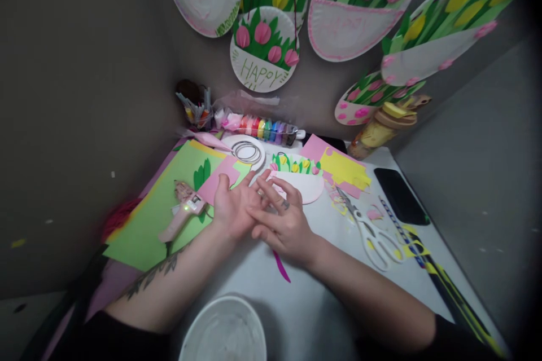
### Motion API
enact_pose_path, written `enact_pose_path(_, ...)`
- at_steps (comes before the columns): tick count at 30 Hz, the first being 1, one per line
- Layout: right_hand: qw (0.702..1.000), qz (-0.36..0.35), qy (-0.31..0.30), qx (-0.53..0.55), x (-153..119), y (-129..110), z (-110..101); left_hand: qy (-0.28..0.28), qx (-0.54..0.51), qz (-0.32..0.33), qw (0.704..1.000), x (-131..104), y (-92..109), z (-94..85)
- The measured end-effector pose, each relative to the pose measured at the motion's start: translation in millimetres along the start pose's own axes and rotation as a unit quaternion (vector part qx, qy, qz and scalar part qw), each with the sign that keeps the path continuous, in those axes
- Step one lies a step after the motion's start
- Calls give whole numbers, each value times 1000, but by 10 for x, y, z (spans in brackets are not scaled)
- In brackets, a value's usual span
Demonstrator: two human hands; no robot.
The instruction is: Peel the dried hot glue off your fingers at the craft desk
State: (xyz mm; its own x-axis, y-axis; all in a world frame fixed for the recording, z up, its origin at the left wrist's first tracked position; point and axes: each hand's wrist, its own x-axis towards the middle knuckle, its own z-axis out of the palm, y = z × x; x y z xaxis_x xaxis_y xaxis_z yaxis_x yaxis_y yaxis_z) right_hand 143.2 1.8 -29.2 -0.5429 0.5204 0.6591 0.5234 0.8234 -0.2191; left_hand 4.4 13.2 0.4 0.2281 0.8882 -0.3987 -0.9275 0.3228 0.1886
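Note:
My left hand (235, 208) is held palm up above the table with its fingers stretched out. Over its palm and fingers lies my right hand (290, 228), palm down, fingers apart and touching the left; neither shows anything held. Just behind them rests a small half-plate craft (302, 183) with pink and yellow paper tulips, partly hidden by my fingers. A magenta paper strip (282, 268) lies below my right hand. Left of my left hand, a pink hot glue gun (186, 211) with a lit green light sits on green paper (139, 237).
White scissors (372, 237), paper scraps and a phone (400, 194) lie on the right. A white bowl (192, 330) stands at the front edge. Behind are a tape roll (258, 149), colourful clay pots (266, 128) and a tumbler (379, 130). Tulip plates (265, 70) hang on the wall.

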Motion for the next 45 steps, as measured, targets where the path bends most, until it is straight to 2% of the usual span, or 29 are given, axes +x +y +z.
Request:
enact_pose_path(3, 1000, -5, -11, 13, -6, -4, 25, 11, 3, -6, 1000, -9, -16, 2)
enact_pose_path(7, 999, 34, -23, -4, -12, 23, 56, 25, 5, -21, 999, -16, -44, -14)
enact_pose_path(15, 997, 34, -1, 70, 15, 115, 18, -13, -20, -22, 999, -60, -33, 41)
enact_pose_path(20, 997, -1, 40, 69, 11, 90, -39, -49, -41, -20, 998, -48, -31, 22)
enact_pose_path(25, 998, -6, 28, 49, 14, 62, -16, -35, -18, -26, 999, -57, -42, 33)
enact_pose_path(29, 997, -8, 31, 73, 26, 63, -4, -18, -3, -33, 999, -74, -53, 49)
enact_pose_path(40, 998, -13, 22, 56, -14, 96, 5, -23, 6, -37, 999, -81, -45, 36)
enact_pose_path(45, 999, -8, 41, 28, -15, 84, -5, -22, -1, -37, 999, -80, -44, 31)
